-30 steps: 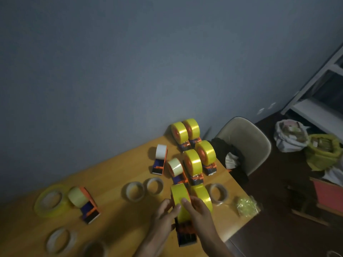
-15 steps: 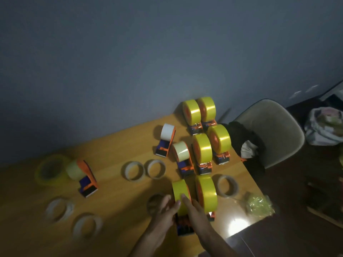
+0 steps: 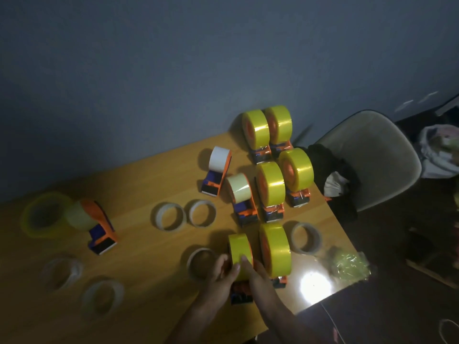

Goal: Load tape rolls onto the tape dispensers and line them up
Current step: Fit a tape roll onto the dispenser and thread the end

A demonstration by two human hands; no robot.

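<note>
A dim room with a grey-blue wall point(image 3: 173, 70) sits behind a wooden counter point(image 3: 139, 184); a pale chair point(image 3: 377, 155) stands at its right end. Both hands grip one dispenser point(image 3: 241, 291) near the counter's front edge: the left hand point(image 3: 221, 274) and right hand point(image 3: 258, 276) press either side of its yellow tape roll point(image 3: 239, 254). Just beside it on the right stands another loaded dispenser point(image 3: 275, 249). Farther back, more loaded dispensers point(image 3: 270, 184) stand in rows. Empty tape rings point(image 3: 169, 216) lie flat on the counter.
</note>
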